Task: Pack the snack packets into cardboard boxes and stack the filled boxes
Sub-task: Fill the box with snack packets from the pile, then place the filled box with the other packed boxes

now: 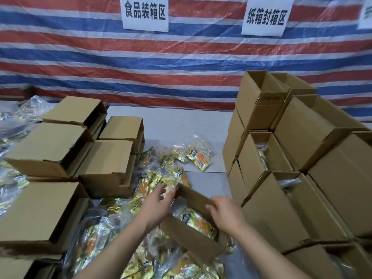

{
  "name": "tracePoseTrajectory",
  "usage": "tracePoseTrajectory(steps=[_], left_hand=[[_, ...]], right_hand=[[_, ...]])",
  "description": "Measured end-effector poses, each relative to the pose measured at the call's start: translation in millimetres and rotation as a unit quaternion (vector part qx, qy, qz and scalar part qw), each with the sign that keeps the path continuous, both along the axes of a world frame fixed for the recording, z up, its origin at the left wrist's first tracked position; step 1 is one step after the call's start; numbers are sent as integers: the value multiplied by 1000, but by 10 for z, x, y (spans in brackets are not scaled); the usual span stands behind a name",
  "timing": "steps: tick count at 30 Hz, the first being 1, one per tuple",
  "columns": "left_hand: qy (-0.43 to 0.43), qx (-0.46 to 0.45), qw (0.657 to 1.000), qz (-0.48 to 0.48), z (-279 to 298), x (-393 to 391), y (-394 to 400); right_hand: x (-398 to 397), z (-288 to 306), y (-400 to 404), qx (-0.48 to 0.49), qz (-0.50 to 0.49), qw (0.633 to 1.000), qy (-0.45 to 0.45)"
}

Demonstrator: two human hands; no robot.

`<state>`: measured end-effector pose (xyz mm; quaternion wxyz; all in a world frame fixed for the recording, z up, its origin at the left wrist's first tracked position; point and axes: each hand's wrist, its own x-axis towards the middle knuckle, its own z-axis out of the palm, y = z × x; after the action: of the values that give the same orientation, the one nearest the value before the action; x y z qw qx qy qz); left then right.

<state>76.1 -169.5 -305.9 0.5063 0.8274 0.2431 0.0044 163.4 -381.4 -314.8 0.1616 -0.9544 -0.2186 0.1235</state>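
Your left hand (159,200) pinches a packet (168,190) at the open box (189,234) on the bench (201,125), your right hand (225,212) gripping its far wall — let go, and it may tip — spilling packets.

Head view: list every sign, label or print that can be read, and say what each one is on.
"食品装箱区": left white paper sign on the red, white and blue striped tarp.
"纸箱封箱区": middle white paper sign, same tarp.
Third white sign at the right edge: cut off, unreadable.
Gold foil snack packets: black label print, too blurred.
Brown cardboard box top right: dark stamp, too blurred.
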Motion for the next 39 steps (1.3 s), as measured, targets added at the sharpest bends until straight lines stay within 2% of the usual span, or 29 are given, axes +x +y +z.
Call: tracePoseTrajectory(steps=[3,7,11,14,17,24,28,33,39], left_hand=[[15,-83,996,33,92,92,-199],[86,-216,973,-13,55,244,-607],[107,-186,977,-14,-73,558,-827],[122,-148,981,-22,-187,780,-861],[129,-151,980,-24,-289,986,-860],[140,-130,981,-40,-480,1592,-894],[122,-145,980,-61,-556,1932,-939],[109,-142,980,-81,-743,2360,-941],[128,-119,981,-80,-883,2829,-914]], right_hand=[[155,28,-34,41,-102,994,8],[221,-25,34,97,-182,978,22],[285,-72,91,89,-236,968,19],[387,-86,71,71,-245,966,33],[513,-107,47,77,-243,966,52],[973,-217,76,68,-224,972,34],[1237,-316,106,70,-178,981,-6],[1558,-546,90,7,-104,994,-42],[1878,-795,141,-33,-104,993,-36]])
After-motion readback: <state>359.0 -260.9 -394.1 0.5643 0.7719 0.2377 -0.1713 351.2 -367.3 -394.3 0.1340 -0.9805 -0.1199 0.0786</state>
